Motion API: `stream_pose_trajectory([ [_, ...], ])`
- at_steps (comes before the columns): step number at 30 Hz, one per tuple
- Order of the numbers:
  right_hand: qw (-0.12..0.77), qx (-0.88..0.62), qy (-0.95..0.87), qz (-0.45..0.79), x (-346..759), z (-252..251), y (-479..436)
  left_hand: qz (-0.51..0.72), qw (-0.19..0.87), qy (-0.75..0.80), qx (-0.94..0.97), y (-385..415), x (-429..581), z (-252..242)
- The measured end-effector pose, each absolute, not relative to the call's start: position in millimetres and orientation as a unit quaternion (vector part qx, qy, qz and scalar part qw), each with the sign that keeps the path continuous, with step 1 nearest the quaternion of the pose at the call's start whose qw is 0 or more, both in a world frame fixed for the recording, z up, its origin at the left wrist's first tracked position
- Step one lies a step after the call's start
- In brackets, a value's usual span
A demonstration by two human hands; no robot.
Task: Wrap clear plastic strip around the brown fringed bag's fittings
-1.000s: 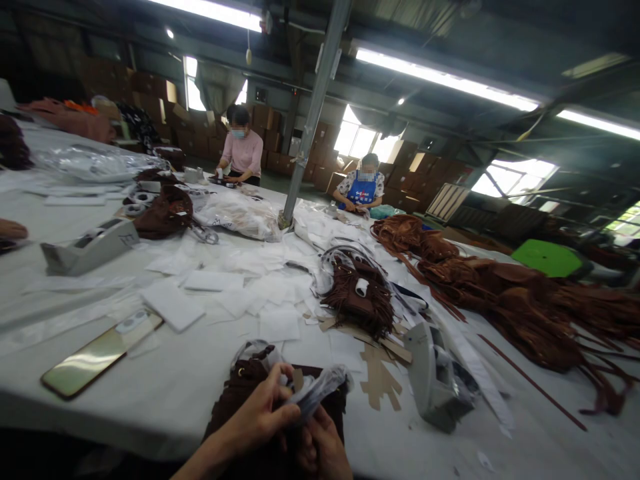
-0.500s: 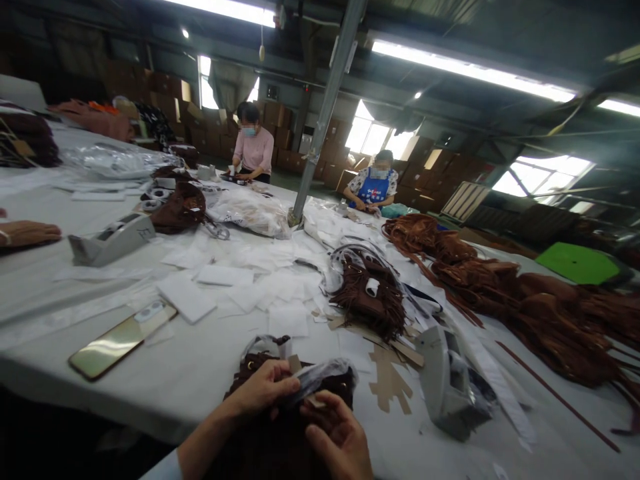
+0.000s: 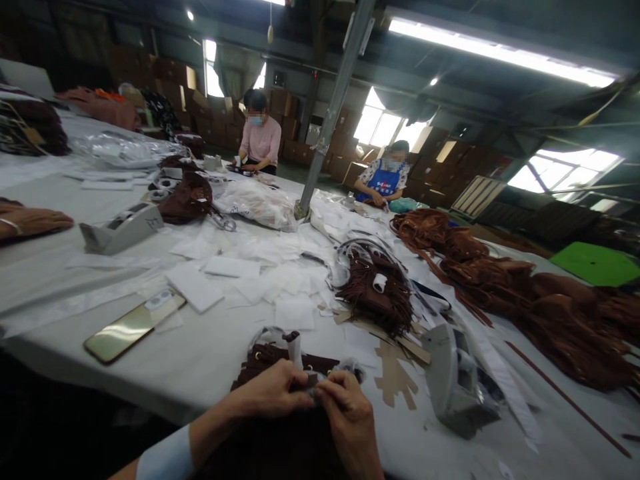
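Note:
At the table's near edge lies a dark brown bag [image 3: 260, 360] with brass eyelets and clear plastic wrap around its handle parts. Over its top edge my left hand [image 3: 275, 390] pinches a small wrapped piece of the bag, fingers closed. My right hand [image 3: 347, 413] is closed on the same wrapped piece from the right, its fingertips nearly touching the left ones. A white paper strip [image 3: 295, 350] stands up just behind my left fingers. The lower part of the bag is in shadow.
Right of my hands are a grey tape dispenser [image 3: 457, 380] and cardboard strips [image 3: 395, 377]. A fringed bag [image 3: 377, 293] lies beyond. At left are a phone [image 3: 133, 328], another dispenser [image 3: 123, 230] and another person's hand [image 3: 37, 220]. Two people work across the table.
My right hand has closed and moved up to the left hand; both now pinch together. The white strip behind them has come into view upright. The view has shifted slightly.

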State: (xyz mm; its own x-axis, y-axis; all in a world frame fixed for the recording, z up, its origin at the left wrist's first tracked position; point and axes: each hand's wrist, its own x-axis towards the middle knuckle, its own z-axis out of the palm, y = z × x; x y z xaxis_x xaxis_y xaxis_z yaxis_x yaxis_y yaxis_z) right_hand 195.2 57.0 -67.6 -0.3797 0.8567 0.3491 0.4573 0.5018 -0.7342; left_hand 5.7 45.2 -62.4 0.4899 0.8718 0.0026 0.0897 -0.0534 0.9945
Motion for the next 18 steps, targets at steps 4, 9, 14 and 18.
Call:
stream_pose_trajectory([
  [4, 0.37, -0.448, -0.744, 0.33, 193.7, -72.0, 55.7, 0.352, 0.562, 0.368, 0.651, 39.1, 5.9, -63.9],
  [9, 0.425, -0.447, -0.737, 0.278, 190.2, -82.7, 55.1, 0.382, 0.591, 0.379, 0.601, 40.4, 8.3, -79.1],
  [14, 0.395, -0.286, -0.866, 0.106, 198.1, -90.3, 56.5, 0.398, 0.663, 0.369, 0.516, 41.9, 6.4, -90.4],
  [18, 0.318, -0.277, -0.904, 0.076, 205.4, -84.1, 57.1, 0.396, 0.666, 0.357, 0.521, 39.5, 7.1, -90.3],
])
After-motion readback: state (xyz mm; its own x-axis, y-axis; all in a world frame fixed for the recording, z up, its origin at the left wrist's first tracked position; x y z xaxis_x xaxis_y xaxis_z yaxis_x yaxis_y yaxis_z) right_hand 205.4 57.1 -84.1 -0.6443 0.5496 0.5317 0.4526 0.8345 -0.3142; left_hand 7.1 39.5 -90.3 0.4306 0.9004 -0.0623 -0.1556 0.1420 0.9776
